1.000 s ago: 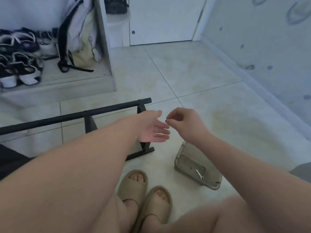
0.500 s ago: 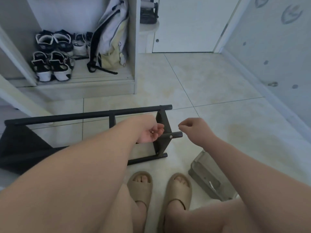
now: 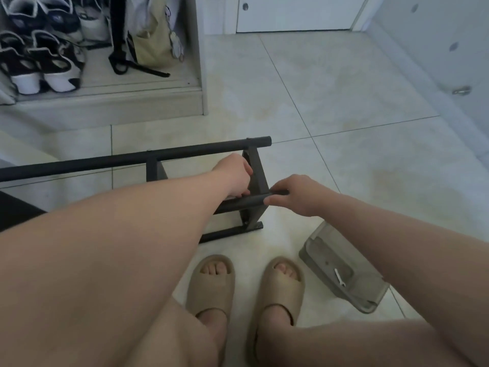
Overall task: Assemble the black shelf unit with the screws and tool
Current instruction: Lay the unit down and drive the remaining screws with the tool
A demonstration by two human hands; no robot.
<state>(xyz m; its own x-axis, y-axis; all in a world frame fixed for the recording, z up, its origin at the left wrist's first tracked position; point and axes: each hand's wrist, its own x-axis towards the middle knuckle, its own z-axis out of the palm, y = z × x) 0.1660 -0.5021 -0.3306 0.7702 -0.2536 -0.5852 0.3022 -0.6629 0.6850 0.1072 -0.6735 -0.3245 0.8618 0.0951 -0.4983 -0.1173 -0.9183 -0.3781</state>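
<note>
The black shelf frame [image 3: 185, 157] lies on its side on the floor, centre-left, just beyond the feet. The right hand [image 3: 296, 193] pinches the right end of the middle bar [image 3: 246, 201]. The left hand [image 3: 234, 176] curls against the end bracket [image 3: 255, 176], its hold hidden. Judgement: rigid painted metal, light, smooth, inclined to roll; best gripped at the bar ends beside the bracket. A small wrench [image 3: 339, 277] lies in a clear tray [image 3: 317, 250], near right.

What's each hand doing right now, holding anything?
Left hand: fingers curled against the shelf's end frame; what it holds cannot be told.
Right hand: gripping the end of the black crossbar.
</note>
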